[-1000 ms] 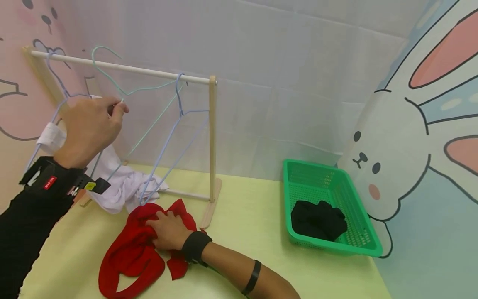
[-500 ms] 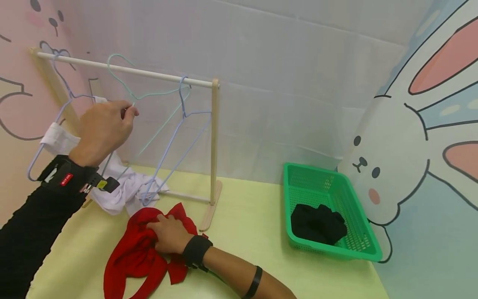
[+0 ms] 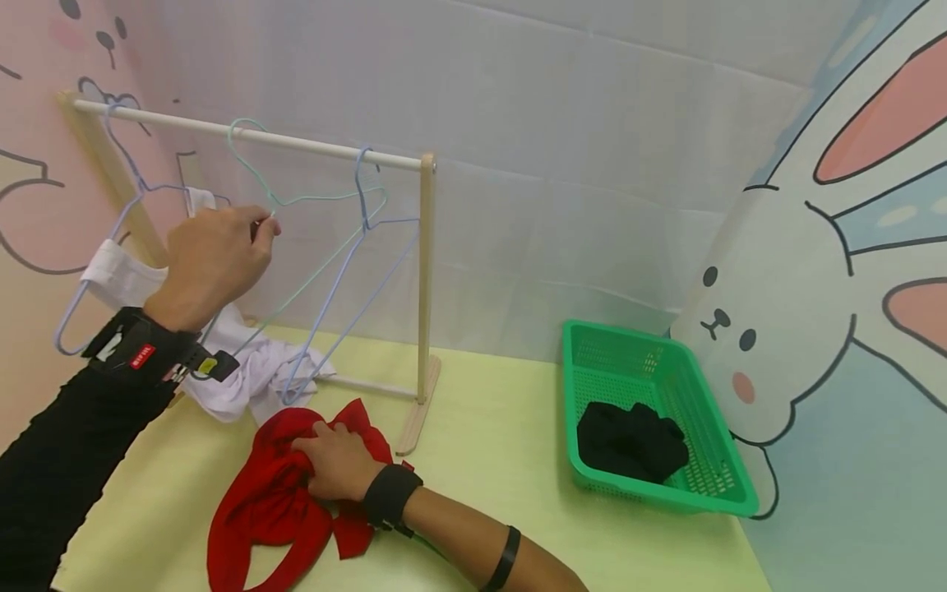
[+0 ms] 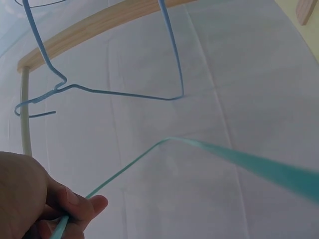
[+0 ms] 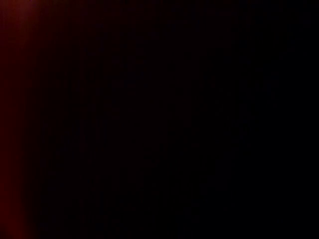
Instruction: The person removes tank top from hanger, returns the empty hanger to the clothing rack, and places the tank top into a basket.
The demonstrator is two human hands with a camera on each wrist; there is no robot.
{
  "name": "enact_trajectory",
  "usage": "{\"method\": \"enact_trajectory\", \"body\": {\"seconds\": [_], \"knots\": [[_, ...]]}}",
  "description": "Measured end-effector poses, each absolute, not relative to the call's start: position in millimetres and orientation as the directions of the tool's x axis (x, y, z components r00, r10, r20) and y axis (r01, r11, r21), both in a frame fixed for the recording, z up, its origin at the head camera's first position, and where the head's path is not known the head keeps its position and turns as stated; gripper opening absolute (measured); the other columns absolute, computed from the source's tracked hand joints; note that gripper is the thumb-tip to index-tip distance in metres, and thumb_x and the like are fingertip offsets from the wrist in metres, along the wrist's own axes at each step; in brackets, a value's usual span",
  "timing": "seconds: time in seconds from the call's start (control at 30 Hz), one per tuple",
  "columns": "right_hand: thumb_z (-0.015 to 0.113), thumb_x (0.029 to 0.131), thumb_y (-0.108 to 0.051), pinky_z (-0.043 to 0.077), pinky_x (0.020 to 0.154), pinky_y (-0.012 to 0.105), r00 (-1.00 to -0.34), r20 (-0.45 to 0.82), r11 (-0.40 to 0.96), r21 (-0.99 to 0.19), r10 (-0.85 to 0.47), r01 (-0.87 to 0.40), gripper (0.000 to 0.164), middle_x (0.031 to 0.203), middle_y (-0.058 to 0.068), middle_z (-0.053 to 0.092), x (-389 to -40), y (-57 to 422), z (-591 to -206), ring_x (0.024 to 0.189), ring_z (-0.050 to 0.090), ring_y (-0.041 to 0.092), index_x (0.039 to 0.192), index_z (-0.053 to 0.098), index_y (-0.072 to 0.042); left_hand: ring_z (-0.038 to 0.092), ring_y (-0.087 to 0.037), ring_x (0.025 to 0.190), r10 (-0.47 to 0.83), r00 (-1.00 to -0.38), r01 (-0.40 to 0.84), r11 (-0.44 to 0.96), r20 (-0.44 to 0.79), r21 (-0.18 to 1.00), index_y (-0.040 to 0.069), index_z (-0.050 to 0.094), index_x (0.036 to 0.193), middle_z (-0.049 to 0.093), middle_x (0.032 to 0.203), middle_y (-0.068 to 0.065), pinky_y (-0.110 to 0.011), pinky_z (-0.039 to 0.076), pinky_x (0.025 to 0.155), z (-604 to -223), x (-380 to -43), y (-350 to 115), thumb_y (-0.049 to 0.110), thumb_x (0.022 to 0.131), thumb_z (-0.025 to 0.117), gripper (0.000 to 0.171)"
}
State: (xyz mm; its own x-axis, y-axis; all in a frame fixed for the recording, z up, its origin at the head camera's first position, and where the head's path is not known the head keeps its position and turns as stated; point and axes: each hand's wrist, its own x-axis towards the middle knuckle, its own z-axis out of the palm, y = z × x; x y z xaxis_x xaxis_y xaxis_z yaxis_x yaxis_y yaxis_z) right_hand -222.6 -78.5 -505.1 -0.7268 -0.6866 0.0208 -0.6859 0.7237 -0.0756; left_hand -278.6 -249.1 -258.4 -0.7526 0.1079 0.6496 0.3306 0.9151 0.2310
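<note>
My left hand [image 3: 218, 256] pinches a mint-green hanger [image 3: 318, 197] just below its neck. The hanger's hook loops over the white rod of the rack, its tip at about rod height. In the left wrist view, the thumb and fingers of the left hand [image 4: 55, 204] close on the green wire [image 4: 132, 162]. On the table my right hand [image 3: 340, 462] grips a crumpled red garment [image 3: 270, 493], which has a strap-like loop toward the front. Its fingertips are partly sunk in the cloth. The right wrist view is nearly black, with a red tint at its left edge.
A wooden rack with a white rod [image 3: 311, 146] carries a blue hanger [image 3: 325, 296] at right. Another blue hanger [image 3: 66, 321] at left bears a white garment [image 3: 122, 275] that trails onto the table. At right, a green basket [image 3: 710, 427] holds black cloth [image 3: 629, 441].
My left hand has moved right along the rack and slightly down, and the green hanger's hook has come down to the rod. The right hand stays on the red garment.
</note>
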Motion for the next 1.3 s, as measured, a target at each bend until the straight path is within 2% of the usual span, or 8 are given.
{"method": "enact_trajectory", "body": {"seconds": [0.37,0.57,1.0,1.3], "knots": [[0.086,0.086,-0.033,0.049,0.074,0.023,-0.721,0.02,0.719,-0.064,-0.692,-0.692,0.057,0.117,-0.009,0.063,-221,-78,-503,0.094,0.058,0.01,0.141,0.067,-0.036,0.051,-0.033,0.053,0.125,-0.745,0.351,0.909,0.655,0.226,-0.008,0.075,0.115,0.067,0.075,-0.025,-0.04,0.033,0.044,-263,-282,-250,0.02,0.108,0.057,0.034],[0.084,0.087,-0.029,0.05,0.074,0.021,-0.703,0.045,0.701,-0.059,-0.71,-0.711,0.058,0.12,-0.008,0.063,-222,-75,-503,0.097,0.059,0.01,0.142,0.068,-0.035,0.051,-0.034,0.054,0.124,-0.737,0.352,0.91,0.664,0.22,-0.007,0.075,0.113,0.068,0.077,-0.026,-0.041,0.032,0.044,-264,-281,-250,0.019,0.108,0.058,0.032],[0.084,0.087,-0.025,0.045,0.068,0.017,-0.672,0.066,0.667,-0.085,-0.737,-0.74,0.056,0.118,-0.006,0.063,-220,-65,-497,0.09,0.055,0.008,0.141,0.069,-0.031,0.051,-0.034,0.054,0.112,-0.727,0.348,0.911,0.677,0.223,-0.007,0.076,0.111,0.069,0.077,-0.027,-0.041,0.03,0.043,-265,-279,-252,0.019,0.108,0.058,0.032],[0.084,0.086,-0.023,0.042,0.065,0.015,-0.683,0.063,0.673,-0.125,-0.728,-0.729,0.055,0.116,-0.006,0.064,-216,-59,-491,0.084,0.052,0.007,0.138,0.071,-0.03,0.052,-0.034,0.054,0.121,-0.746,0.332,0.92,0.655,0.208,-0.005,0.075,0.114,0.07,0.081,-0.027,-0.041,0.032,0.043,-268,-280,-247,0.022,0.109,0.056,0.034]]}}
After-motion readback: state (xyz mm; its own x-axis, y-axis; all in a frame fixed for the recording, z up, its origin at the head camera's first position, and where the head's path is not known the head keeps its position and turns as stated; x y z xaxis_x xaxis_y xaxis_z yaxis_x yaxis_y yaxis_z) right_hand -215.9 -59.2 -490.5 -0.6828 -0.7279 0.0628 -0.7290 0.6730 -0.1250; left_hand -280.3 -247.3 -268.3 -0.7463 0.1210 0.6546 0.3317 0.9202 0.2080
